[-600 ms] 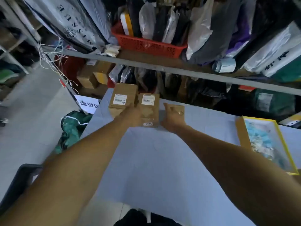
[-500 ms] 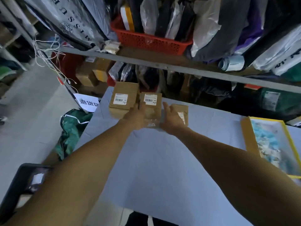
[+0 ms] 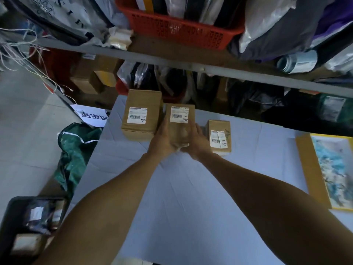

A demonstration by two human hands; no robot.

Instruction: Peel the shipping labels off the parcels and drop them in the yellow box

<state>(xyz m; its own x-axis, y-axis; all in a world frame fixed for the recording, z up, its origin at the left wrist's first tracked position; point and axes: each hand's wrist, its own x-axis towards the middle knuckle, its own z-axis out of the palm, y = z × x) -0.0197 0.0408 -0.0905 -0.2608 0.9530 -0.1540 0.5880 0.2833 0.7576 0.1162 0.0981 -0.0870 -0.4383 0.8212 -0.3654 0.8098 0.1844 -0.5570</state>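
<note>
Three brown cardboard parcels stand at the far edge of the blue-covered table [image 3: 191,197]. The middle parcel [image 3: 180,129] carries a white shipping label [image 3: 179,114]. My left hand [image 3: 162,140] grips its left side and my right hand [image 3: 196,142] grips its right side. The left parcel [image 3: 141,113] bears a label [image 3: 137,115] on top. On the right parcel [image 3: 219,136] the label [image 3: 217,139] looks creased and torn. The yellow box [image 3: 309,169] lies at the table's right edge with crumpled blue and white paper inside.
A metal shelf [image 3: 210,68] packed with bags and a red basket [image 3: 181,29] runs behind the table. On the floor to the left lie a green bag [image 3: 76,150], a white sign [image 3: 91,116] and a black crate [image 3: 28,226].
Both hands have closed around the middle parcel's sides; my right hand came off the right parcel, whose label now shows. The camera has moved closer.
</note>
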